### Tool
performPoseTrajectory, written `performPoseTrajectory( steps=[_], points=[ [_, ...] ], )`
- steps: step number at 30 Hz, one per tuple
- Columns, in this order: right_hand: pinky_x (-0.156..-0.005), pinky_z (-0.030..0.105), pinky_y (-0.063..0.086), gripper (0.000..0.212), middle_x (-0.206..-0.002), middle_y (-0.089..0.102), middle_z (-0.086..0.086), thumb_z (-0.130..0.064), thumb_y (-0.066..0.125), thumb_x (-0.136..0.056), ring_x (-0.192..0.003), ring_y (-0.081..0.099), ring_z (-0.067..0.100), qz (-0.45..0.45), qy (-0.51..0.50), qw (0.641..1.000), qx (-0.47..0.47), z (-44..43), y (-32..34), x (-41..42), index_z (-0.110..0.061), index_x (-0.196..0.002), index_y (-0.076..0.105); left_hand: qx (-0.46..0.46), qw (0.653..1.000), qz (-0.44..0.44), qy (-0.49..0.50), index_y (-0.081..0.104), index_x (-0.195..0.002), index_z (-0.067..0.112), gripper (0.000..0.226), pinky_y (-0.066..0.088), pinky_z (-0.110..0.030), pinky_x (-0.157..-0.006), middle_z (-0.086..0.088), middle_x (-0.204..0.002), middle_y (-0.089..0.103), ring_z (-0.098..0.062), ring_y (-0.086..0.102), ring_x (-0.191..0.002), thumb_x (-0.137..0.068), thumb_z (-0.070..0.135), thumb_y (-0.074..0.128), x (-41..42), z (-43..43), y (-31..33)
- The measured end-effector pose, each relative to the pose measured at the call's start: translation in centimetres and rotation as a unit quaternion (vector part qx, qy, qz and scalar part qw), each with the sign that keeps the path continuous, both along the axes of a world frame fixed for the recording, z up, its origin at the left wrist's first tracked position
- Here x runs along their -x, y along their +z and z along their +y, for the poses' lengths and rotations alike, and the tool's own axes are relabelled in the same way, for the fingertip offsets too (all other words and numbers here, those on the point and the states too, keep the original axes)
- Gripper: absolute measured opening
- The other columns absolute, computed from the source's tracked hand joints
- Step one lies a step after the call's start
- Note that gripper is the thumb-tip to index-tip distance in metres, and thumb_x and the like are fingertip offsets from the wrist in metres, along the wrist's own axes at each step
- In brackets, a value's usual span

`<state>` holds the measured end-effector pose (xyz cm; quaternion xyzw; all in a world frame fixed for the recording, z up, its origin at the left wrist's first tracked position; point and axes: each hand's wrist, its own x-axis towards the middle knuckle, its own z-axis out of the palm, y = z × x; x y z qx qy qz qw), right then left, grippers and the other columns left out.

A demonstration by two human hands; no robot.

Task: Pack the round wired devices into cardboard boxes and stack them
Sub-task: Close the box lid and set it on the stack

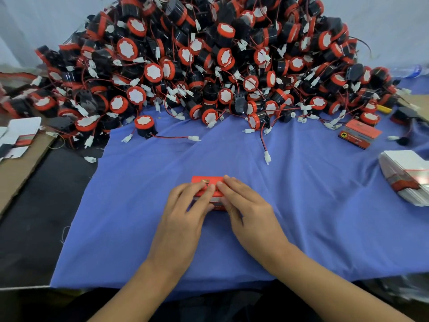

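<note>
A small red cardboard box (207,182) lies on the blue cloth (301,205) in front of me. My left hand (185,210) holds its left side, fingers over the top and thumb at the near edge. My right hand (246,205) holds its right side the same way. A huge pile of round black-and-red wired devices (209,61) with white connectors fills the far half of the table. One device (144,126) stands apart at the pile's near edge, its wire trailing right.
A closed red box (359,134) lies at the right. A stack of flat unfolded boxes (408,177) sits at the right edge, and another flat box (18,135) on brown cardboard at the left. Black surface shows left of the cloth.
</note>
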<state>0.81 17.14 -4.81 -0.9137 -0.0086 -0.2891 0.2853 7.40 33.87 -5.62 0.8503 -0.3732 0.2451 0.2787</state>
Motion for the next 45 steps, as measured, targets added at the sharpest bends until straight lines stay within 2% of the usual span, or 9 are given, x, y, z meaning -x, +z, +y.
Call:
performPoseTrajectory(
  steps=[4,10,16,21,26,29,33,37,45],
  points=[
    [-0.108,0.035,0.051,0.039,-0.147,0.059,0.004,-0.022,0.065,-0.1,-0.138,0.055,0.02,0.002,-0.022,0.997,0.08,0.8,0.2,0.4,-0.011,-0.138,0.065,0.008,1.0,-0.019,0.015,0.07,-0.13,0.007,0.046,0.047,-0.032,-0.099,-0.009,-0.122,0.065,-0.024,0.051,-0.112,-0.087,-0.007,0.075,0.1,0.2,0.1],
    [-0.093,0.039,0.06,0.051,-0.145,0.06,0.013,-0.005,0.074,-0.085,-0.128,0.064,0.027,-0.002,-0.029,0.986,0.165,0.8,-0.2,0.6,-0.004,-0.136,0.065,-0.033,0.996,-0.068,0.038,0.073,-0.125,0.004,0.038,0.053,-0.04,-0.077,-0.01,-0.106,0.068,-0.025,0.049,-0.097,-0.091,0.005,0.058,0.3,-0.1,0.1],
    [-0.102,0.041,0.055,0.062,-0.157,0.047,0.015,-0.002,0.063,-0.088,-0.136,0.057,0.03,0.041,-0.005,0.992,0.117,0.9,0.0,0.6,-0.008,-0.148,0.053,-0.072,0.992,-0.096,0.042,0.068,-0.131,0.003,0.046,0.049,-0.041,-0.066,-0.006,-0.098,0.065,-0.024,0.047,-0.086,-0.091,0.007,0.047,0.4,0.3,-0.4],
    [-0.093,0.038,0.059,0.054,-0.157,0.046,0.012,-0.005,0.065,-0.093,-0.13,0.062,0.027,0.049,-0.001,0.995,0.089,1.1,-0.1,0.5,-0.01,-0.146,0.056,-0.012,0.999,-0.034,0.027,0.073,-0.124,0.005,0.037,0.055,-0.039,-0.076,-0.005,-0.105,0.07,-0.024,0.054,-0.089,-0.093,0.007,0.053,0.5,0.5,-0.1],
    [-0.087,0.04,0.06,0.056,-0.164,0.035,0.009,-0.01,0.053,-0.097,-0.132,0.059,0.029,0.064,0.008,0.996,0.062,0.8,-0.3,0.5,-0.014,-0.152,0.049,0.051,0.997,0.063,0.005,0.065,-0.124,0.007,0.031,0.043,-0.03,-0.102,-0.008,-0.123,0.061,-0.024,0.053,-0.11,-0.101,0.025,0.053,1.0,0.1,0.8],
    [-0.093,0.041,0.057,0.056,-0.167,0.03,0.009,-0.011,0.052,-0.099,-0.135,0.056,0.029,0.069,0.006,0.996,0.053,0.8,-0.5,0.4,-0.015,-0.155,0.045,0.09,0.987,0.132,0.026,0.059,-0.126,0.005,0.033,0.05,-0.039,-0.099,-0.009,-0.126,0.054,-0.028,0.056,-0.111,-0.107,0.03,0.051,0.6,-0.2,0.6],
    [-0.094,0.041,0.055,0.058,-0.17,0.023,0.008,-0.016,0.051,-0.102,-0.132,0.056,0.029,0.079,-0.006,0.997,0.026,0.8,-0.5,0.4,-0.02,-0.158,0.039,0.162,0.946,0.278,0.043,0.049,-0.119,0.026,0.03,0.047,-0.014,-0.086,0.007,-0.115,0.057,-0.008,0.062,-0.097,-0.096,0.044,0.057,-0.2,-0.3,0.9],
    [-0.112,0.033,0.043,0.067,-0.169,0.026,-0.002,-0.027,0.047,-0.104,-0.149,0.035,0.01,0.108,-0.025,0.993,-0.026,0.7,-0.4,0.2,-0.02,-0.164,0.019,0.18,0.927,0.323,0.059,0.052,-0.1,0.034,0.024,0.049,-0.014,-0.078,0.018,-0.101,0.066,0.004,0.065,-0.092,-0.09,0.052,0.064,-0.5,-0.1,1.4],
    [-0.101,0.023,0.05,0.055,-0.134,0.063,-0.021,-0.027,0.058,-0.098,-0.12,0.061,0.002,0.08,-0.111,0.967,-0.216,-0.1,0.6,-0.2,-0.042,-0.149,0.043,0.232,0.898,0.374,0.015,0.064,-0.106,0.024,0.011,0.044,-0.001,-0.077,0.016,-0.102,0.072,0.016,0.064,-0.093,-0.097,0.024,0.07,-0.8,-3.4,2.6]
  ],
)
